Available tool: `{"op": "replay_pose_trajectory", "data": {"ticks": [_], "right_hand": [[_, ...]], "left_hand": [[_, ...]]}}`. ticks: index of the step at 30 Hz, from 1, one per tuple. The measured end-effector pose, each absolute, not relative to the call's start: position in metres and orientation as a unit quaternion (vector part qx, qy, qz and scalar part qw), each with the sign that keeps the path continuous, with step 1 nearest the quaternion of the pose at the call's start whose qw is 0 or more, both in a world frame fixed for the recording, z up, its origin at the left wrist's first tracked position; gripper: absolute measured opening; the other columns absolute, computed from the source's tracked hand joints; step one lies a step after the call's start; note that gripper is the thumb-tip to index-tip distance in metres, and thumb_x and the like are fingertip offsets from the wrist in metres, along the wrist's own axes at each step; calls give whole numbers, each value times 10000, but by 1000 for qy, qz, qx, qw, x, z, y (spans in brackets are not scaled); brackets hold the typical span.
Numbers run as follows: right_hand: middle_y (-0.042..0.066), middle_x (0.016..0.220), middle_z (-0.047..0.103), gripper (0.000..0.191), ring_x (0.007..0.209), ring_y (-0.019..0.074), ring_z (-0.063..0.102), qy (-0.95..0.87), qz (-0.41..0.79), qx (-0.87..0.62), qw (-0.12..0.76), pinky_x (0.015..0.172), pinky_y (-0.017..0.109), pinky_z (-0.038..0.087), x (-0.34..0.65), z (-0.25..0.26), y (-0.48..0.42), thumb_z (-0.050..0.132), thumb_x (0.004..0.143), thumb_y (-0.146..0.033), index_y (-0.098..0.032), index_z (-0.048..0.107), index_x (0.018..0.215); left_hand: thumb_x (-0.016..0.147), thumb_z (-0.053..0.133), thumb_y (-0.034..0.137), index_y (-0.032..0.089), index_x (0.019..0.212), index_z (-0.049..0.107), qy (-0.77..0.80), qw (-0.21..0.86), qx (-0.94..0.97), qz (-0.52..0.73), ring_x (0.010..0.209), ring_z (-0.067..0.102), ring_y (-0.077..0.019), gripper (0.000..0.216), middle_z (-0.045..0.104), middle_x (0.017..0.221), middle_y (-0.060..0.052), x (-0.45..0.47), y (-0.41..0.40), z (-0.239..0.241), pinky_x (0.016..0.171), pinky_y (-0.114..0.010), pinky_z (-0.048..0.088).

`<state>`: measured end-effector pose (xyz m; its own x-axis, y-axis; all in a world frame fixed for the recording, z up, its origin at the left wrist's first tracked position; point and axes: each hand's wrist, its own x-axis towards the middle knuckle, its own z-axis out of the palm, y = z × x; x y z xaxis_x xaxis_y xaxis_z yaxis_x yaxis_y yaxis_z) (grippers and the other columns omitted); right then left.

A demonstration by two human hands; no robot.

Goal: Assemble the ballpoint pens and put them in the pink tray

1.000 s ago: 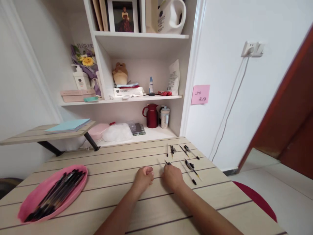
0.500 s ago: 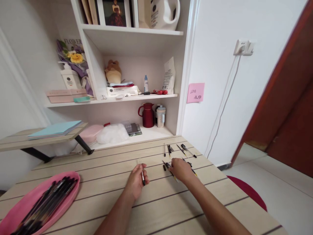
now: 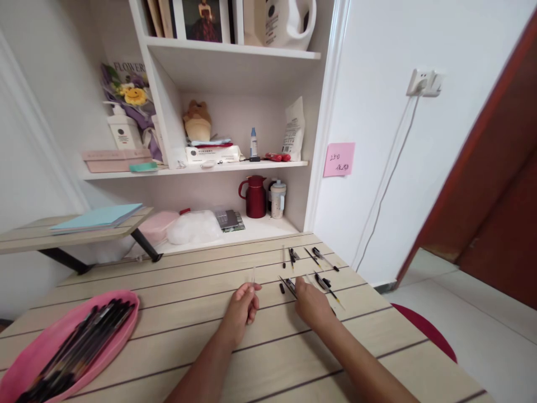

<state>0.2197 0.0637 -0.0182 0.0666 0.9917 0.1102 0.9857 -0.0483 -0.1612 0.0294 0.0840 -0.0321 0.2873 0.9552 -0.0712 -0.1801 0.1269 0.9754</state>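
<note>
My left hand (image 3: 241,310) is closed on a clear pen barrel (image 3: 254,275), whose see-through end sticks up past the thumb; its lower part is hidden in my fingers. My right hand (image 3: 312,302) is over the table with bent fingers at a dark pen part (image 3: 289,284). A dark tip (image 3: 334,311) shows past its far side, but the fingers hide what they grip. A small black cap (image 3: 282,288) lies just left of it. Pen refills and caps (image 3: 325,281) lie to its right. Behind are more pen parts (image 3: 292,256) and a clear barrel with a black end (image 3: 329,262).
A pink tray (image 3: 133,313) full of black pens stands at the left. Behind it is a small raised shelf (image 3: 25,238) on black legs. White shelving (image 3: 235,168) rises at the back, with a red jug (image 3: 255,197). A red stool (image 3: 423,330) is beyond the right edge.
The barrel's black end, seen below my left hand before, is now hidden. My right hand has shifted slightly right and down, uncovering more of the dark pen part. The view has shifted slightly.
</note>
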Motion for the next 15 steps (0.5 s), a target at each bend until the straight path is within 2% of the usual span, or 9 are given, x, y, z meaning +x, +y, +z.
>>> {"op": "replay_pose_trajectory", "data": {"ticks": [5,8,11,15], "right_hand": [[93,763,639,349,711,192,582,-638,70,-732,229,575,252,340,229,3,74,461,660,-49,-114,497,1001],[15,596,594,208,572,141,549,-618,198,-681,339,519,225,347,228,15,87,474,639,-81,-155,556,815],[-30,480,515,31,462,112,513,-562,365,-596,442,424,200,326,217,22,100,489,648,-153,-176,500,630],[-23,549,554,135,442,89,510,-491,461,-484,558,384,182,329,200,25,109,556,654,-281,-170,480,636]], "left_hand": [[716,518,490,161,920,535,402,631,501,436,329,299,-25,387,469,521,66,31,83,-32,344,-170,142],[717,513,479,158,927,542,403,627,513,426,336,307,-31,385,467,513,63,32,82,-33,346,-172,138],[714,519,463,154,938,547,402,625,526,414,335,294,-30,383,471,510,64,32,80,-32,350,-174,136],[721,516,451,149,936,555,401,620,538,406,331,294,-30,373,481,512,57,32,78,-30,349,-177,125]]}}
